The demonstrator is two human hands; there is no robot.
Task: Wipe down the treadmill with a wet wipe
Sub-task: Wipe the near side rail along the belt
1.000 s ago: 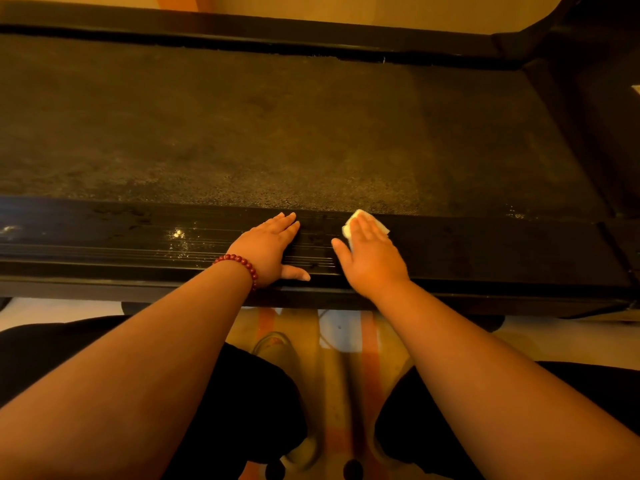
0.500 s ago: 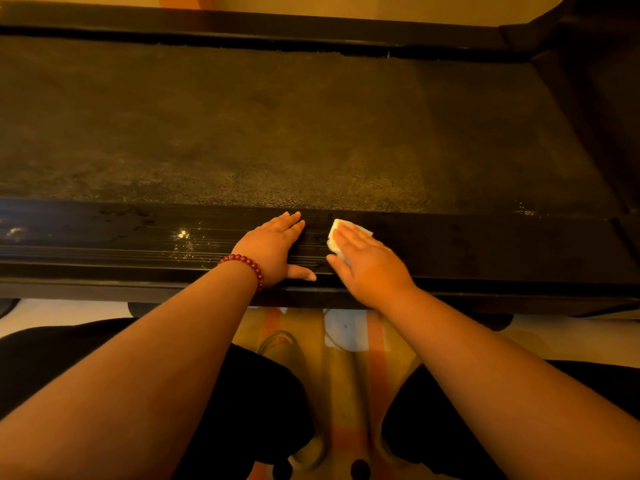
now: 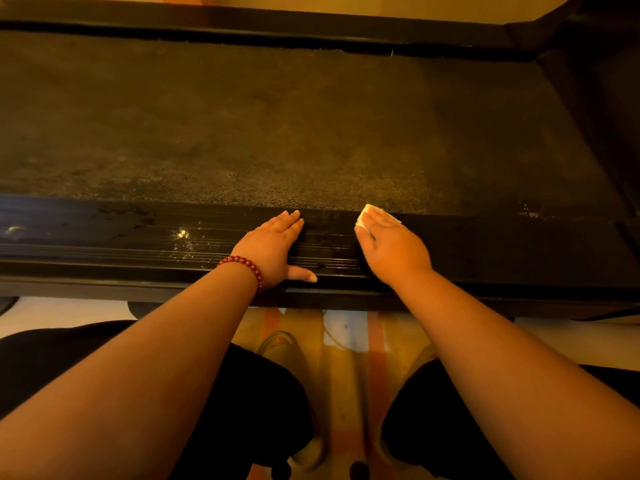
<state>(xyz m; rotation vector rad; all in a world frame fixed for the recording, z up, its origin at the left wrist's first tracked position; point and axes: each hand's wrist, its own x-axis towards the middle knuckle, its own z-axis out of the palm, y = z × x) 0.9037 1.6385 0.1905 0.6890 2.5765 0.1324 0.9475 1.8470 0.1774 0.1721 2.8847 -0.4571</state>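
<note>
Treadmill (image 3: pixel 311 126) side rail wiping is underway: my right hand (image 3: pixel 391 247) presses the wet wipe (image 3: pixel 363 216) flat under closed fingers, left hand (image 3: pixel 273 244) braced flat alongside; next, probably another sideways stroke.

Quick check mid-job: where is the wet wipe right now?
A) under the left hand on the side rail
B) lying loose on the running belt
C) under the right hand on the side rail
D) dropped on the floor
C: the white wet wipe pokes out from under the right hand, pressed flat on the treadmill's near side rail; the left hand rests bare on the rail.
</note>
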